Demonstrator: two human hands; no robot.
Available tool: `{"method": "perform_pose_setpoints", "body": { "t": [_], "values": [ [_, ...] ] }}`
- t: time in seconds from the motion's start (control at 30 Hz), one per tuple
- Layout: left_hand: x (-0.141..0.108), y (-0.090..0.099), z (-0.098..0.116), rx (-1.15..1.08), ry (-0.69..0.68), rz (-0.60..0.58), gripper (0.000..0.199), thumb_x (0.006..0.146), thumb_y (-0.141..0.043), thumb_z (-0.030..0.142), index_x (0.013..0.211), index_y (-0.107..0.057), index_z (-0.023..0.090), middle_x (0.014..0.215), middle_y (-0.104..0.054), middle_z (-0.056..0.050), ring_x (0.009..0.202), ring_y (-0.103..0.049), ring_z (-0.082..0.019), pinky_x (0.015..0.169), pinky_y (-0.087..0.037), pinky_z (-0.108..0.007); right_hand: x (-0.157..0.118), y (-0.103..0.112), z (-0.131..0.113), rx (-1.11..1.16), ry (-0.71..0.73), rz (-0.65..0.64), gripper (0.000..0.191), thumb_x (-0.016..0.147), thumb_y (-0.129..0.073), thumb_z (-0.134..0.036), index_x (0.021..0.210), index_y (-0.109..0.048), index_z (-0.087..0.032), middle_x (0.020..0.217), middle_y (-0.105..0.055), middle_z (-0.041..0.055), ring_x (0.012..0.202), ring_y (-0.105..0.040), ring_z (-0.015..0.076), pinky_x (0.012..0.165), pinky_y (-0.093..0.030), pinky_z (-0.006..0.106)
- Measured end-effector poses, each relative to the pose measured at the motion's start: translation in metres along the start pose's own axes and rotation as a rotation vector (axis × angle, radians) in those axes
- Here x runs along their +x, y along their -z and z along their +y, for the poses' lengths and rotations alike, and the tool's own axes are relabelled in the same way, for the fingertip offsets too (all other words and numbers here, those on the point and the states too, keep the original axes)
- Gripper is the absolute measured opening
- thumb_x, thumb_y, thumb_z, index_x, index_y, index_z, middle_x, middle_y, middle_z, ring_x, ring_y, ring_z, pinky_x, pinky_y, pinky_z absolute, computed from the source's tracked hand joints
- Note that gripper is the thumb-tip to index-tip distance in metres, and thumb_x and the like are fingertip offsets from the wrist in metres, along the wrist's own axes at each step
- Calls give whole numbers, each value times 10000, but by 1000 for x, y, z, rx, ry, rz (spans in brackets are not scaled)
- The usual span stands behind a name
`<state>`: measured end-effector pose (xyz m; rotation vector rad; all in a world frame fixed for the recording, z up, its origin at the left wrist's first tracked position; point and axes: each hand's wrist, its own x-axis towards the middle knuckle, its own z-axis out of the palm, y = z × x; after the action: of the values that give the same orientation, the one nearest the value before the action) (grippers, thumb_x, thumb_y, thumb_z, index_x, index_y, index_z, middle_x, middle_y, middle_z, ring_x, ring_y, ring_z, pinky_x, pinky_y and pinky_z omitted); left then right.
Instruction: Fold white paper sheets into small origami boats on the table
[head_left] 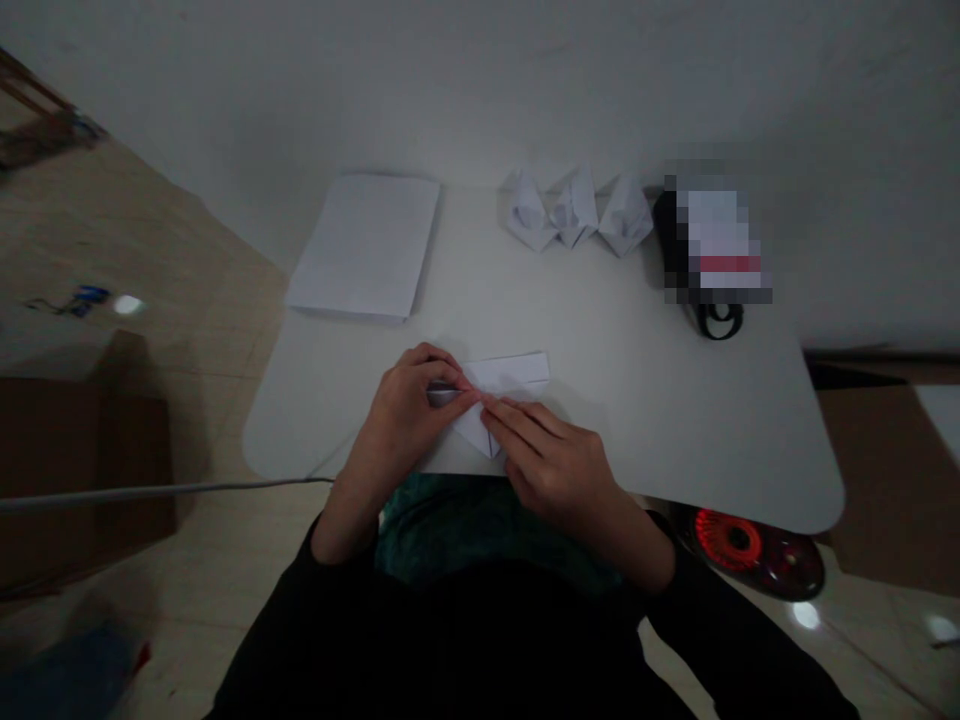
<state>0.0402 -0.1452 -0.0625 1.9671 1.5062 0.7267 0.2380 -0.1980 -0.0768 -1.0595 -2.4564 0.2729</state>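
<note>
On the white table (660,430), a folded paper (510,376) lies near the close edge. It is light, thin and soft, so take it gently by the folds. The left hand (401,420) and right hand (555,465) come together and seem to pinch it.

The folded paper (510,378) between my fingers (517,425) looks thin, white and matt, like the paper sheets (365,245) at far left and the paper folds (577,212) farther along. The counter (660,420) is smooth matt white, my sleeve (720,640) dark cloth, the floor tiles (195,290) faintly glossy, and the disc (757,560) at near right glossy.
</note>
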Motion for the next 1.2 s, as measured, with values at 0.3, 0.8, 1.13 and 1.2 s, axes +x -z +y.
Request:
{"method": "perform_pose_setpoints", "body": {
  "t": [0.3,0.8,1.13,1.2],
  "values": [
    [-60,-13,4,316,-332,220,254,855,-611,107,1085,-615,213,1147,-659,-75,1066,-608,-206,919,-496,-378,-1,-5,3,-14,5,30,408,913,-477,-80,1295,-598,-160,1311,-634,71,1174,-586,223,925,-561,362],
    [-92,-24,-4,426,-546,83,536,824,-566,59,1344,-503,171,1276,-648,-103,1262,-545,-248,995,-466,-402,-4,-9,-1,-95,23,27,359,941,-476,-113,1278,-595,-79,1309,-634,88,1213,-562,242,985,-529,366],
    [-103,-38,21,340,-537,160,390,830,-532,179,1210,-537,93,1162,-689,-163,1106,-645,-245,924,-527,-370,-5,-10,0,-97,54,47,366,929,-500,-119,1280,-597,-89,1310,-631,106,1211,-563,251,981,-529,374],
    [-100,-37,20,338,-521,171,395,832,-542,233,1203,-516,97,1144,-691,-172,1081,-653,-249,904,-535,-376,-5,-10,0,-93,56,41,366,928,-503,-119,1280,-598,-92,1306,-634,100,1212,-561,249,978,-531,371]
  ]
}}
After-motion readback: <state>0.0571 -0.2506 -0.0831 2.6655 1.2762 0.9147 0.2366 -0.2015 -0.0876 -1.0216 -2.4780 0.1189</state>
